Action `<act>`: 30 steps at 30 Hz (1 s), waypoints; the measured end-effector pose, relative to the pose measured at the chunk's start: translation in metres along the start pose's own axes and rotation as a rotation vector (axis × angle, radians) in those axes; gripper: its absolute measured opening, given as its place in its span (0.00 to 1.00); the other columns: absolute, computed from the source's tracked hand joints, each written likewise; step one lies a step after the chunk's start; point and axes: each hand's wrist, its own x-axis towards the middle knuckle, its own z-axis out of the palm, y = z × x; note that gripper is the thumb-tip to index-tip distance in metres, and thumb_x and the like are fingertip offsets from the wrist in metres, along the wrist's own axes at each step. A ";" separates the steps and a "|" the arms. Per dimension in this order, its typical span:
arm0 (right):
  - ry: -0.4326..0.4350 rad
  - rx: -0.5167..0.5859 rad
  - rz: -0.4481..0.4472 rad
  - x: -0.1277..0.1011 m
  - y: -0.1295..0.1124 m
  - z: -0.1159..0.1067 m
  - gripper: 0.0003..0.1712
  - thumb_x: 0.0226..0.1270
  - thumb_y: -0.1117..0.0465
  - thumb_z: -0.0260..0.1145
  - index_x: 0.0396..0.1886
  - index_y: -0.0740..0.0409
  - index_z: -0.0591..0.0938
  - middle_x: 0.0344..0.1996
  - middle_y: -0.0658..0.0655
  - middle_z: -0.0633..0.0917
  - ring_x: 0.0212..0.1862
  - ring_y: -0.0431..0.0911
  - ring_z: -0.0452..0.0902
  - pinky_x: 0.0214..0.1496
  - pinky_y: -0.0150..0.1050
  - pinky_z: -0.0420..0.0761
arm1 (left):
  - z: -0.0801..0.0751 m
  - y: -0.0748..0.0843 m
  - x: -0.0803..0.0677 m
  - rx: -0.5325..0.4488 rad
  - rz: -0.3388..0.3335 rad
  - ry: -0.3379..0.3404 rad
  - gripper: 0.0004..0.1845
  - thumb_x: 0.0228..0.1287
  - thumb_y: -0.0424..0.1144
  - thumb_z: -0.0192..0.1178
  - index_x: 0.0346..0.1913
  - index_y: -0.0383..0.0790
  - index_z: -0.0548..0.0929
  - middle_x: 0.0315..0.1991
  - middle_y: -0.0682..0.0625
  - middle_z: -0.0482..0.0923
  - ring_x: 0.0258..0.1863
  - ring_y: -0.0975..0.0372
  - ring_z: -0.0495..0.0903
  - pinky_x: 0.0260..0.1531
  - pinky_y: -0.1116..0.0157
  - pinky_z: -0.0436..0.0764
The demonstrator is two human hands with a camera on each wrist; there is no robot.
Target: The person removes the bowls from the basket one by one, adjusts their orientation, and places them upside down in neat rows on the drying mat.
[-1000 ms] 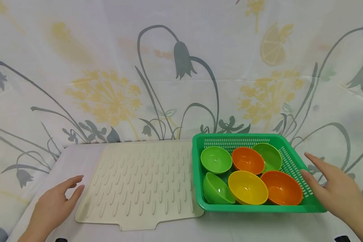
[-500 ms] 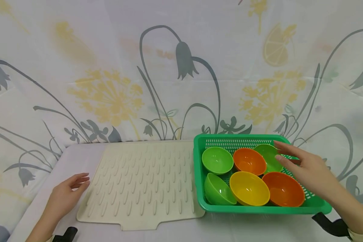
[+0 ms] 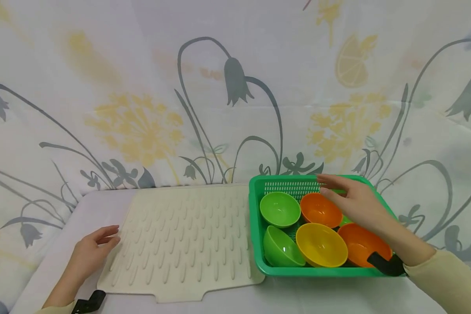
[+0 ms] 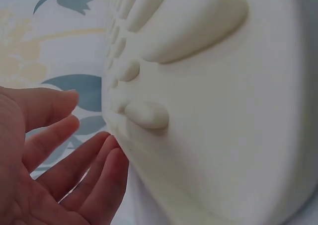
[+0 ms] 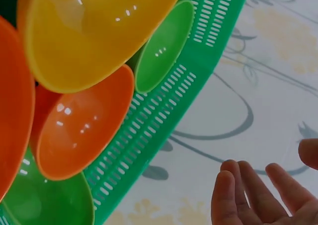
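Observation:
A green perforated basket (image 3: 255, 218) stands on the table's right half. It holds several small bowls: a green bowl (image 3: 280, 209), an orange bowl (image 3: 318, 209), a tilted green bowl (image 3: 280, 247), a yellow bowl (image 3: 321, 244) and a second orange bowl (image 3: 357, 248). My right hand (image 3: 339, 192) hovers open over the basket's back, above the orange bowl, and hides another green bowl. In the right wrist view the right hand's fingers (image 5: 248, 195) are spread and hold nothing. My left hand (image 3: 98, 244) rests open at the left edge of the cream ridged mat (image 3: 184, 240).
A floral cloth (image 3: 141, 109) covers the table and rises behind it as a backdrop. The cream mat (image 4: 223, 111) lies left of the basket and touches it. Black wrist straps (image 3: 88, 302) show at both wrists.
My right hand has moved left from outside the basket's right rim to over its back bowls. The left hand has shifted slightly toward the mat's edge.

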 end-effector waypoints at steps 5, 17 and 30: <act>-0.050 0.071 0.038 0.019 -0.001 0.008 0.28 0.77 0.47 0.57 0.71 0.54 0.73 0.65 0.59 0.77 0.62 0.59 0.74 0.58 0.59 0.76 | 0.002 0.000 0.003 0.023 0.013 0.006 0.26 0.63 0.38 0.68 0.61 0.30 0.77 0.52 0.33 0.81 0.48 0.42 0.82 0.38 0.58 0.80; -0.175 0.236 0.076 0.062 0.014 0.029 0.24 0.78 0.55 0.57 0.67 0.61 0.75 0.62 0.65 0.78 0.63 0.60 0.72 0.63 0.56 0.74 | 0.002 -0.005 0.009 0.030 -0.047 -0.077 0.32 0.56 0.38 0.73 0.62 0.28 0.76 0.50 0.30 0.81 0.53 0.35 0.76 0.48 0.42 0.75; -0.349 0.283 0.079 0.088 0.047 0.044 0.21 0.74 0.63 0.60 0.62 0.67 0.79 0.60 0.67 0.79 0.61 0.60 0.75 0.61 0.55 0.77 | 0.000 -0.005 0.011 0.043 -0.037 -0.089 0.32 0.54 0.38 0.75 0.61 0.27 0.77 0.49 0.30 0.82 0.53 0.34 0.76 0.49 0.40 0.75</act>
